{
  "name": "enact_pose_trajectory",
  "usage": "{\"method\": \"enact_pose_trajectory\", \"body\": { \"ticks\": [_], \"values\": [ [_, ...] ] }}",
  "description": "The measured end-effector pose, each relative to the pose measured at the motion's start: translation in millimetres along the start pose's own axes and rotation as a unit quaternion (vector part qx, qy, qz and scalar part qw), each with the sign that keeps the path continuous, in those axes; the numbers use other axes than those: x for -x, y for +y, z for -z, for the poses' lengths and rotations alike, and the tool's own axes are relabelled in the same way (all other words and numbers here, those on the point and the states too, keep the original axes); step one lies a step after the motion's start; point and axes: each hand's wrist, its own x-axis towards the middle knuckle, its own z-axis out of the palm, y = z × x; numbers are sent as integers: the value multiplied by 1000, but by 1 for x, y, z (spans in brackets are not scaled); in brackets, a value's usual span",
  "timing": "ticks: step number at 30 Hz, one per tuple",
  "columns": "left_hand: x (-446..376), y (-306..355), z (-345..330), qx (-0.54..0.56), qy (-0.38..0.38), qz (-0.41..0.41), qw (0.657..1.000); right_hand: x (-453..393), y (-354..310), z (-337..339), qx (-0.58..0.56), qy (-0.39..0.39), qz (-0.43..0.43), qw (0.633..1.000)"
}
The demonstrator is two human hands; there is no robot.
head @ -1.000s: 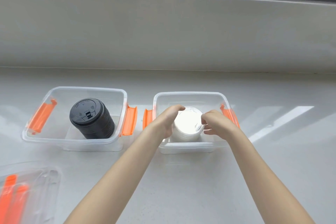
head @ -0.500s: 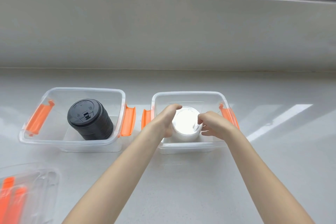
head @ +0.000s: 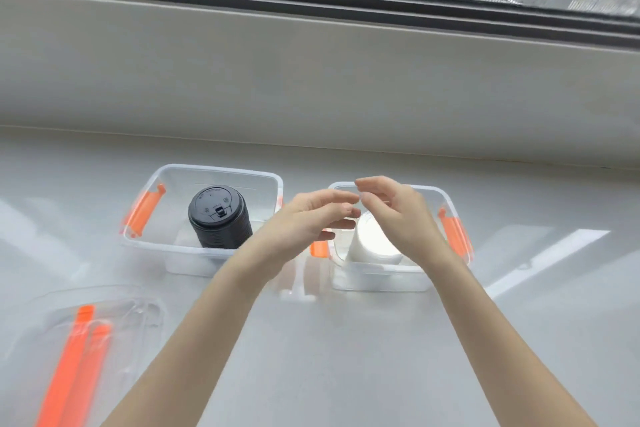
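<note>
Two clear plastic boxes with orange latches stand side by side on a pale sill. The left box [head: 221, 169] holds a black stack of cup lids [head: 218, 218]. In the right box [head: 377, 278] sits a white stack of lids [head: 372, 243]. My left hand [head: 304, 222] and my right hand [head: 398, 215] hover just above the right box, fingertips nearly meeting over the white stack. The fingers of both hands are relaxed and loosely spread, and I see nothing between them. My right hand hides part of the white stack.
A clear box lid with orange latches [head: 86, 340] lies at the front left of the sill. A low grey wall [head: 311, 80] and a window frame rise right behind the boxes. Bare sill stretches to the right of the boxes and in front of them.
Both hands have lifted off the white stack and risen above the right box, fingers loosening. The view has tilted up and shifted, so the window now shows.
</note>
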Motion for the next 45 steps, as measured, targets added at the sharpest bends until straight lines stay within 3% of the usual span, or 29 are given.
{"method": "enact_pose_trajectory", "body": {
  "ticks": [5,8,12,16,20,29,36,41,45],
  "values": [
    [65,-18,47,-43,126,-82,988,29,-41,-51,1,-68,69,995],
    [99,-39,82,-94,215,-86,968,43,-53,-94,0,-114,74,991],
    [134,-74,132,-145,323,-46,934,61,-59,-157,7,-156,37,987],
    [160,-117,176,-200,397,56,894,76,-57,-215,-4,-182,-40,983],
    [183,-158,212,-270,396,135,867,87,-60,-265,-3,-198,-114,973],
    [200,-204,242,-290,359,251,851,102,-59,-319,43,-193,-199,960],
    [201,-206,251,-292,361,238,853,105,-71,-321,59,-148,-172,972],
    [206,-169,259,-230,430,175,855,102,-108,-289,-95,-93,-113,985],
    [203,-125,260,-165,472,118,858,87,-140,-252,-273,-82,-81,955]
  ]
}}
